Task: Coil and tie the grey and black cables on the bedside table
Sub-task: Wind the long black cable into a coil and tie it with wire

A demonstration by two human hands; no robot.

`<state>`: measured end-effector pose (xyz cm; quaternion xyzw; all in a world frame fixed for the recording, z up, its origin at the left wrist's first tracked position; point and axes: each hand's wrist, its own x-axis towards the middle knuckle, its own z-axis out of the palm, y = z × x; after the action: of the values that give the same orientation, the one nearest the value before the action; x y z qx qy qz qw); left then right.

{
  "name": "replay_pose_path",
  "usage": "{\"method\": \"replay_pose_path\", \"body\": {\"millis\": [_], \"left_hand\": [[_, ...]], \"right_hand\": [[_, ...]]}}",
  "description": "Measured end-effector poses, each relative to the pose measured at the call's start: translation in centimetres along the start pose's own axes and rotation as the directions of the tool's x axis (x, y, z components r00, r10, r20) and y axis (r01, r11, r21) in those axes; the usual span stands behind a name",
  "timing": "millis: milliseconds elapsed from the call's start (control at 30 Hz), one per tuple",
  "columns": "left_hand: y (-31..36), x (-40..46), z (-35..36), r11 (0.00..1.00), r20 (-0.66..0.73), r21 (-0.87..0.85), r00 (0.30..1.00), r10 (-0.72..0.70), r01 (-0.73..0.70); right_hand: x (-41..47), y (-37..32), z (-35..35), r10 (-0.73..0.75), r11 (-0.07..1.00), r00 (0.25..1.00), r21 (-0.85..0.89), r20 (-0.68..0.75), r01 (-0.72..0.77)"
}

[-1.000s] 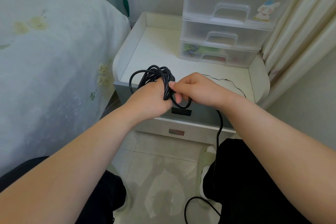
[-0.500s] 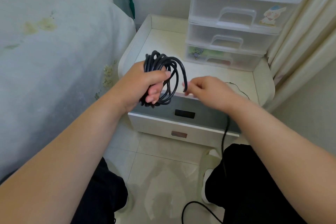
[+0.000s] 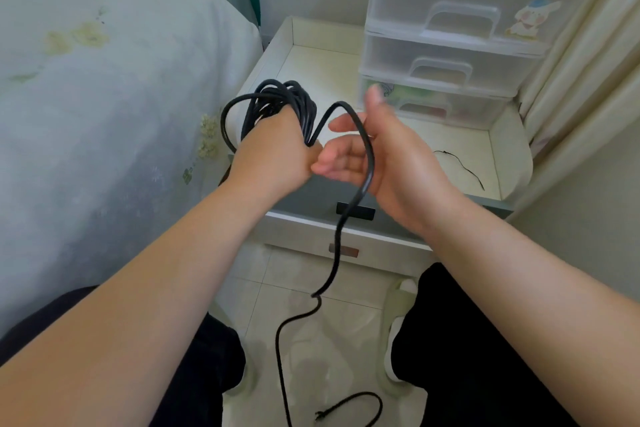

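Observation:
My left hand (image 3: 273, 152) grips a bundle of black cable loops (image 3: 280, 97) above the front left of the white bedside table (image 3: 322, 69). From the bundle one strand arches up and runs down across the palm of my right hand (image 3: 398, 156), whose fingers are spread and relaxed, thumb up. The loose tail (image 3: 332, 270) hangs past the table's drawer front to the tiled floor, where its end (image 3: 346, 406) curls between my knees. A thin black tie wire (image 3: 462, 165) lies on the table to the right. No grey cable is in view.
A translucent plastic drawer unit (image 3: 450, 45) stands at the back right of the table. A bed with a pale flowered cover (image 3: 104, 97) lies close on the left. Cream curtains (image 3: 588, 62) hang on the right. The table has a raised rim.
My left hand has turned its back to the camera with the bundle. My right hand let go its pinch and opened, and a new strand now arches across its palm.

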<state>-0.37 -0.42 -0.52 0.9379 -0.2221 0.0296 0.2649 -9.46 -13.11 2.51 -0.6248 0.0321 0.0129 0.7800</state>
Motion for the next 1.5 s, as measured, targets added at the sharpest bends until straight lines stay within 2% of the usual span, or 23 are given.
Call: {"method": "replay_pose_path", "body": {"millis": [67,133,167,233,300,333,400,500,600,667,800,867,933,1000,1067,1133,1200,1267,1400,1500], "left_hand": [[0.3,-0.3,0.1,0.996,-0.012,0.087,1.000,0.016,-0.014],[0.6,-0.4,-0.2,0.996,0.012,0.086,0.999,-0.034,0.033],[0.6,-0.4,-0.5,0.998,0.064,0.033,0.996,-0.063,0.061],[0.3,-0.3,-1.4,0.983,0.244,-0.136,0.966,-0.090,0.127],[0.4,-0.6,-2.2,0.922,0.441,-0.338,0.897,-0.022,0.189],[0.5,-0.9,-2.4,0.872,0.503,-0.442,0.863,0.047,0.211],[1.0,-1.3,-2.7,0.766,0.546,-0.600,0.817,0.184,0.229],[1.6,-1.7,-3.0,0.639,0.545,-0.724,0.783,0.300,0.260],[1.7,-2.1,-3.5,0.476,0.545,-0.809,0.742,0.390,0.345],[1.7,-2.4,-3.8,0.355,0.513,-0.851,0.755,0.409,0.386],[1.7,-2.2,-4.4,0.193,0.455,-0.890,0.802,0.386,0.413],[1.7,-2.0,-4.8,0.052,0.435,-0.891,0.813,0.388,0.451],[1.6,-1.6,-4.9,-0.078,0.411,-0.884,0.844,0.344,0.462],[1.7,-1.2,-4.7,-0.192,0.387,-0.878,0.887,0.253,0.438],[1.8,-0.7,-4.4,-0.321,0.376,-0.857,0.915,0.148,0.404],[1.9,-0.2,-4.1,-0.407,0.374,-0.848,0.927,-0.004,0.340],[2.1,0.3,-4.0,-0.404,0.356,-0.873,0.923,-0.145,0.273],[2.3,0.6,-4.0,-0.347,0.335,-0.907,0.910,-0.244,0.240],[2.3,0.9,-3.9,-0.244,0.283,-0.949,0.880,-0.382,0.199],[2.6,0.9,-3.7,-0.117,0.192,-0.981,0.873,-0.448,0.156]], "right_hand": [[-0.1,-0.6,-0.5,0.084,0.990,0.995,0.104,0.061,-0.090],[0.0,-0.9,-1.1,0.168,0.977,0.984,0.119,0.065,-0.175],[0.2,-0.9,-1.6,0.166,0.985,0.986,0.050,0.015,-0.166],[0.9,-0.9,-2.6,0.034,0.958,0.992,-0.278,-0.123,-0.067],[1.6,-1.0,-3.6,-0.169,0.789,0.972,-0.614,-0.164,0.034],[1.9,-0.9,-4.1,-0.251,0.707,0.955,-0.704,-0.159,0.069],[2.3,-0.4,-4.8,-0.363,0.635,0.921,-0.761,-0.143,0.132],[2.7,1.1,-5.3,-0.435,0.637,0.893,-0.741,-0.117,0.214],[3.1,2.5,-5.0,-0.433,0.630,0.895,-0.746,-0.108,0.215],[3.3,3.0,-4.7,-0.428,0.669,0.895,-0.710,-0.124,0.221],[3.6,3.8,-4.0,-0.391,0.756,0.902,-0.623,-0.183,0.201],[3.7,4.1,-3.5,-0.335,0.823,0.913,-0.545,-0.235,0.161],[3.6,4.5,-2.8,-0.244,0.896,0.936,-0.427,-0.253,0.119],[3.5,5.0,-1.8,-0.084,0.951,0.964,-0.308,-0.253,0.002],[3.5,5.4,-0.7,0.093,0.961,0.962,-0.229,-0.258,-0.155],[3.3,5.5,0.3,0.199,0.955,0.954,-0.172,-0.225,-0.240],[2.9,5.2,1.0,0.267,0.945,0.949,-0.147,-0.165,-0.292],[2.4,4.9,1.3,0.322,0.925,0.940,-0.171,-0.115,-0.338],[1.6,4.0,1.4,0.344,0.890,0.937,-0.295,-0.065,-0.347],[1.0,3.2,1.4,0.337,0.864,0.941,-0.390,-0.024,-0.319]]}}
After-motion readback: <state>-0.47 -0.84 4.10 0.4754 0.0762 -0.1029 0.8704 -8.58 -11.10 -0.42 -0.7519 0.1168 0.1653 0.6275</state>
